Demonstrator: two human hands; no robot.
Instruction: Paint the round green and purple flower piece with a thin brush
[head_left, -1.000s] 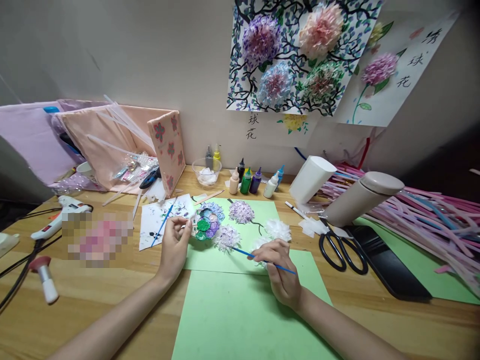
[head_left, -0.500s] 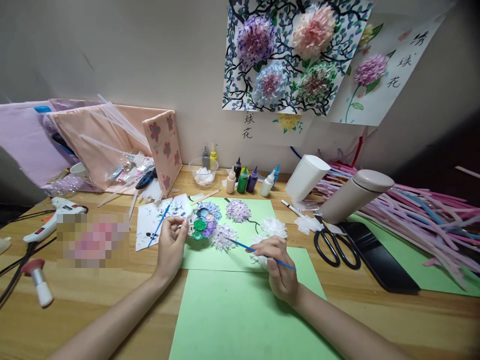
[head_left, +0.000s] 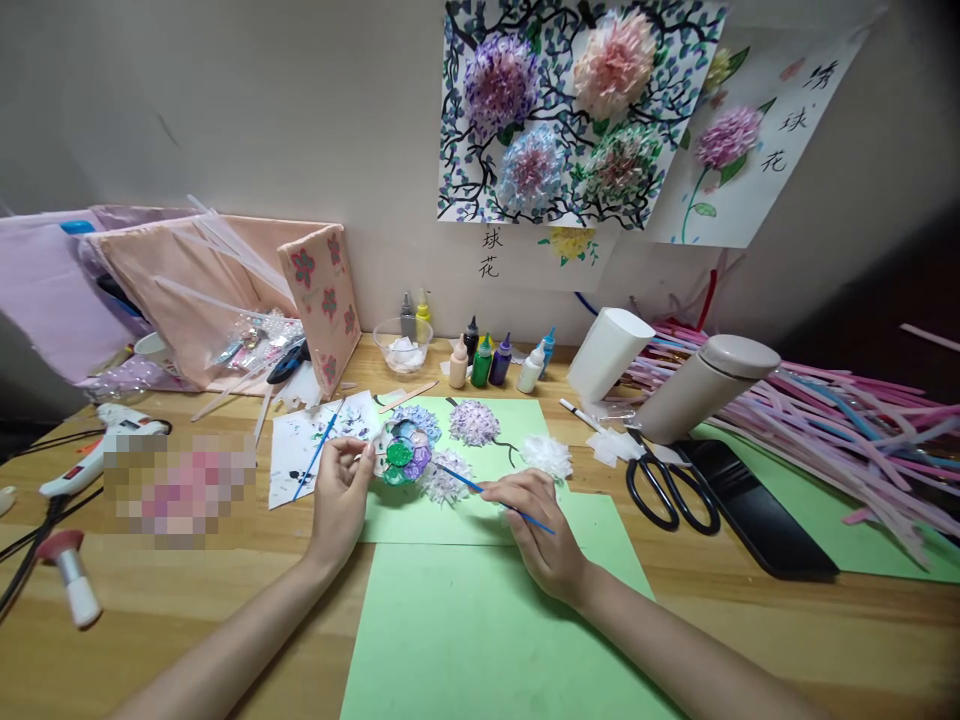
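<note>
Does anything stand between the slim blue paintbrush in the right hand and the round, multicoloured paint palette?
Nothing visible does: the blue paintbrush has its tip right beside the palette; the fluffy lilac flower appears to lie below.

Palette (head_left: 405, 455) in left hand (head_left: 341, 495), glue gun (head_left: 96, 458) well left of it, scissors (head_left: 667, 490) right of right hand (head_left: 540, 525), paint bottles (head_left: 500, 363) beyond both hands

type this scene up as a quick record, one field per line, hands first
left hand: holds the paint palette by its edge
right hand: grips the blue paintbrush
brush tip: near the palette's right side; contact unclear
flowers on green sheet: purple, blue, pale lilac, white
second brush: on paint-marked white paper
behind: paint bottles
right side: scissors, black phone
</note>
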